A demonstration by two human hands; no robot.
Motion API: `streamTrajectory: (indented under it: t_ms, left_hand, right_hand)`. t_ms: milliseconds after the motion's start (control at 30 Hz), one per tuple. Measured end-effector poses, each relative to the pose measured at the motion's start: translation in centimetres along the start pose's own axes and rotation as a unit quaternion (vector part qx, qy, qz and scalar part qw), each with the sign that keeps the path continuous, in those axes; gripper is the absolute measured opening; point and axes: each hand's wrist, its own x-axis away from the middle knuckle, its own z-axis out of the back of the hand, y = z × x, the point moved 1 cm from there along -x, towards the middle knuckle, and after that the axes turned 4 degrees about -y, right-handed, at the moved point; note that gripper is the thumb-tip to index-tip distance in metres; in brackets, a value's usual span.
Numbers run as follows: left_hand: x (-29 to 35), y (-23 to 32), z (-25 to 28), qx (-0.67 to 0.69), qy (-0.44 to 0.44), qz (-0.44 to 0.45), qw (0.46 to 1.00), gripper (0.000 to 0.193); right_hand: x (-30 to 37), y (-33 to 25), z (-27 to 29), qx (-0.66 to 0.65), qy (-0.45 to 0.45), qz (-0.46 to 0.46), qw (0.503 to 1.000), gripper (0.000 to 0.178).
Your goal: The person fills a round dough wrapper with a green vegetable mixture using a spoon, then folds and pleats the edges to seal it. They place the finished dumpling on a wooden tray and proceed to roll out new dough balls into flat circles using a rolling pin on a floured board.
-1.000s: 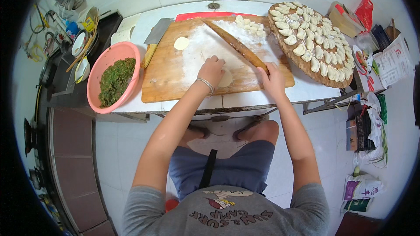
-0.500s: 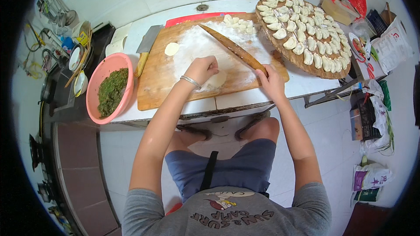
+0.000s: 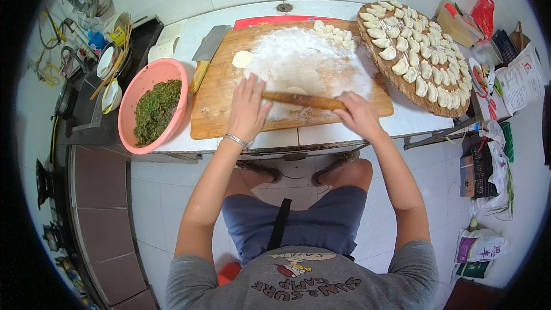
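Note:
A wooden rolling pin (image 3: 304,100) lies crosswise over a thin round of dough (image 3: 295,90), which shows along both sides of it. My right hand (image 3: 360,113) is closed on the pin's right end. At its left end, my left hand (image 3: 247,109) has its fingers stretched out, with the tip between thumb and forefinger; whether it presses on the pin I cannot tell. Both rest over a floured wooden board (image 3: 212,117). A finished flat wrapper (image 3: 242,59) lies at the board's left, and several small dough pieces (image 3: 334,34) sit at its far right.
Left of the board stands a pink bowl (image 3: 182,112) of chopped green filling, beside a cleaver (image 3: 211,45). A round wooden tray (image 3: 385,64) of dumplings overhangs the board's right side. A dark stove area (image 3: 86,112) lies far left; bags and a crate (image 3: 484,166) stand right.
The rolling pin has swung from a steep slant to nearly level across the dough. My left hand has uncurled and moved to the pin's left end; my right keeps its grip.

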Motion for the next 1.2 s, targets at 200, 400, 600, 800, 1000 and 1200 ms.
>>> streamTrajectory:
  t_ms: [200, 400, 600, 800, 1000, 1200]
  left_hand:
    - [-4.7, -2.2, -3.9, -0.021, -0.133, 0.091, 0.987, 0.064]
    - [-3.8, -1.3, -1.4, -0.007, -0.198, 0.046, 0.979, 0.058]
    - [0.5, -0.9, -1.1, 0.016, -0.132, 0.024, 0.991, 0.063]
    - [-4.2, 1.8, -0.9, -0.017, -0.086, -0.042, 0.995, 0.064]
    - [-1.0, 3.5, -3.0, 0.048, -0.216, -0.169, 0.960, 0.060]
    - [-5.4, 2.9, -3.9, 0.068, -0.116, -0.064, 0.989, 0.043]
  right_hand:
    - [-5.4, -0.1, -2.1, 0.137, 0.050, -0.011, 0.989, 0.045]
    - [-4.2, 0.4, -2.4, 0.158, -0.085, 0.012, 0.984, 0.055]
    - [-2.3, -1.7, -0.3, 0.073, -0.112, 0.032, 0.990, 0.046]
    - [-4.0, 0.5, -0.9, -0.008, 0.022, -0.077, 0.997, 0.033]
    - [-3.9, 3.9, -0.9, 0.012, 0.128, -0.150, 0.980, 0.036]
    - [-4.1, 5.0, -1.5, 0.041, 0.181, -0.198, 0.962, 0.036]
